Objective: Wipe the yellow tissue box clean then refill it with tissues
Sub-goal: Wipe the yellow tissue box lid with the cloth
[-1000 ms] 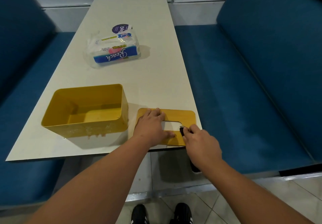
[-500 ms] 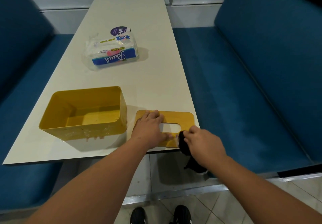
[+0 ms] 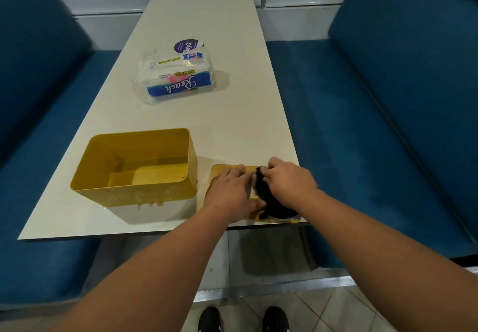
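So the open-topped yellow plastic tissue box (image 3: 134, 168) sits upright near the front edge of the long white desk (image 3: 232, 124), nothing visible inside it, with some pale speckly marks on its near wall. Just to its right the flat yellow lid (image 3: 219, 170) lies on the desk corner, mostly covered up by both hands, so you only get its far left corner and a sliver of the near edge.

The left hand (image 3: 230, 192) lies flat on the lid, fingers straight and close together, pressing it down. The right hand (image 3: 289, 184) has its fingers curled around a bunched black cloth (image 3: 271, 202), which sits on the lid right next to the left hand. The cloth's near end is blurry, and something pale peeks out under it that I can't identify.

Further back on the desk, well apart from the box, there's a plastic-wrapped pack of white paper towels (image 3: 177, 78) with a blue band. Blue padded benches (image 3: 388, 124) flank both sides. Two black shoes (image 3: 209, 318) are cut off at the bottom.
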Demonstrator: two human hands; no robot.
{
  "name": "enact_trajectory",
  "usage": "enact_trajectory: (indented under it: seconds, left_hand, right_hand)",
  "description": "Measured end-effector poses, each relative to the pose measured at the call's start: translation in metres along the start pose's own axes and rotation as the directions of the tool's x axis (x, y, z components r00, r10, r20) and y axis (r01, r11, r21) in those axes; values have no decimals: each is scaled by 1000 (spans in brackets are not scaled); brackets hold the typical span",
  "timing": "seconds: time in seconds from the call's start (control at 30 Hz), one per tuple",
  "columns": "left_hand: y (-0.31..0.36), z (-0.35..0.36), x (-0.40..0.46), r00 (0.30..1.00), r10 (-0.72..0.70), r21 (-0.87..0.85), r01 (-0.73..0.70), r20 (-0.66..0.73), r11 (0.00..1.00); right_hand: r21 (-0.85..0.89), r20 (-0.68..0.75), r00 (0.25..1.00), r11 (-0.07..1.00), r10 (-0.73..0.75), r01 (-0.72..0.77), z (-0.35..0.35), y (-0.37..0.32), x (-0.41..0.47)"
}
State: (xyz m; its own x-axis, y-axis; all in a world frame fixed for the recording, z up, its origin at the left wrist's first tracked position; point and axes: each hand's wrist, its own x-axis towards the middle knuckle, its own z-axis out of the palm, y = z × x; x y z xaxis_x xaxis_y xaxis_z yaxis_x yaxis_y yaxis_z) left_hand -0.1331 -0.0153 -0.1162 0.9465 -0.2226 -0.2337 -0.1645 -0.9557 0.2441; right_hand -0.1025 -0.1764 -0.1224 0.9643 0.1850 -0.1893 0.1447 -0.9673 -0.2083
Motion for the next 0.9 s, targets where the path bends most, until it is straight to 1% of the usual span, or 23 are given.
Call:
enact_trajectory:
  seconds: [0.07,0.13,0.2,0.27,0.33,0.4,0.47,0.5,0.57,0.7,0.77,0.83,0.87,0.9]
  left_hand:
    - [0,-1,0,1000,-8,-13,8,6,1000]
    - [1,-1,0,1000,-12,-19,12,5,1000]
    - [0,-1,1,1000,-3,-4,3,-8,1000]
    - [0,0,1,1000,-2,2,2,-9,1000]
    - [0,0,2,1000,-2,-7,2,-6,1000]
    - [0,0,2,1000,-3,-14,3,-5,1000]
    - [0,0,2,1000,-9,-23,9,-6,1000]
    - [0,0,1,1000,-12,-23,12,-4,1000]
    - [1,-1,0,1000,-13,-16,13,2,1000]
    - [2,-3,-1,1000,-6,-2,6,9,1000]
    - [3,-4,-2,1000,-3,15,3,3,1000]
    - [4,-5,-2,1000,-3,14,3,6,1000]
    - [4,-5,-3,1000,-3,13,2,9,1000]
    - [4,-5,-2,1000,0,10,0,12,1000]
  right_hand:
    - [-39,-38,994,994,101,-103,-9,18,-4]
    - [-84,-70,989,988,128,-133,-15,17,-9]
    - [-66,-49,994,993,94,-97,-22,-7,-14]
    - [-23,-16,1000,999,22,-23,-24,-28,-20]
    - [-11,-44,998,999,-36,36,-21,-33,-21]
    - [-16,-80,997,1000,-16,15,-18,-30,-18]
    - [-70,-107,994,998,-2,-6,-13,-31,-13]
    - [-70,-116,993,997,9,-17,-10,-32,-10]
    - [-24,-135,990,999,30,-33,-4,-31,-5]
    - [156,-114,987,983,112,-94,3,-6,-2]
    - [211,-116,982,970,147,-120,1,2,-1]
    - [226,-132,972,961,194,-161,0,3,0]
    - [208,-151,965,961,216,-183,0,0,1]
    - [164,-166,964,970,207,-180,0,-5,2]
